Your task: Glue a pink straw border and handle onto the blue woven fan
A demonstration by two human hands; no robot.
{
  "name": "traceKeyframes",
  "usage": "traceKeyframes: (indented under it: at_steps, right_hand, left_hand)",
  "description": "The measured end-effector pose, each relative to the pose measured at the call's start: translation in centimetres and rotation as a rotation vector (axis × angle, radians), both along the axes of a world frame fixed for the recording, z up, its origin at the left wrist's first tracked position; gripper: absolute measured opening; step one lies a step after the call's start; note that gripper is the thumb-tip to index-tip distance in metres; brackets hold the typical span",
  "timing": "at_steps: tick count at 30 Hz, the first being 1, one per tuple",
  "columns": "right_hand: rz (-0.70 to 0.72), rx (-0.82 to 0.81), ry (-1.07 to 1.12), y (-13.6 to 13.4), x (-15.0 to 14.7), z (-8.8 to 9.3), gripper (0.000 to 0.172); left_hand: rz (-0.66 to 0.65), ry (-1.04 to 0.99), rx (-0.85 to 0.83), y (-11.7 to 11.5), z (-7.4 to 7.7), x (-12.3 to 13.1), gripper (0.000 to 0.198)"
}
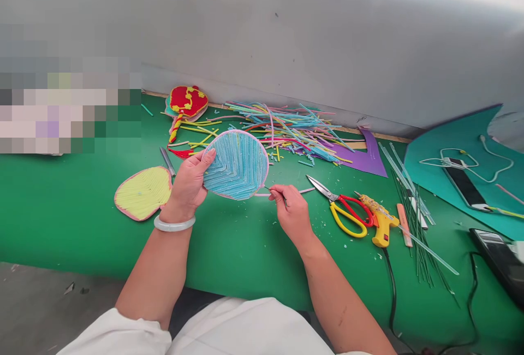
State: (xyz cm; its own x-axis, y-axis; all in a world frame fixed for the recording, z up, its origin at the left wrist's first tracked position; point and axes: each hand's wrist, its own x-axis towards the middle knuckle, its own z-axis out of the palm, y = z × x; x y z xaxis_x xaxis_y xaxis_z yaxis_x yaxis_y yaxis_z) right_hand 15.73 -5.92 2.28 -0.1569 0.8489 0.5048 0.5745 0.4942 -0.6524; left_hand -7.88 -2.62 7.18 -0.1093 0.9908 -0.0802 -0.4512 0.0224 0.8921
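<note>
My left hand [190, 183] is closed on the left edge of a round fan panel [236, 165]. The panel is covered in blue pipe cleaners laid in a chevron, with a pink rim, and is held above the green table. At its lower right edge my right hand [291, 210] pinches a thin dark wire [267, 188], whose tip meets the rim. Left of my left wrist lies a yellow panel [141, 194] with a pink rim, partly hidden by that hand. Scissors [341, 205] with red and yellow handles rest to the right of my right hand.
Behind are a loose heap of pipe cleaners [286, 125], a red and yellow fan [187, 101] and purple sheet [374, 153]. A yellow glue gun [383, 224], green wires [421, 246], a phone [464, 183] on a teal sheet [426, 147], and a black device [497, 256] lie right.
</note>
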Motion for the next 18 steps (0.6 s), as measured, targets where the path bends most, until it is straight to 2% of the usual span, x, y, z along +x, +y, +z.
traceKeyframes:
  at_steps: [6, 18]
  right_hand:
    - [-0.038, -0.017, 0.021, -0.21, -0.1, 0.2, 0.016]
    - [0.017, -0.078, -0.02, 0.05, 0.0, -0.25, 0.022]
  left_hand:
    - [-0.02, 0.003, -0.001, -0.1, -0.03, 0.1, 0.037]
    - [-0.021, -0.015, -0.009, 0.17, -0.5, 0.15, 0.036]
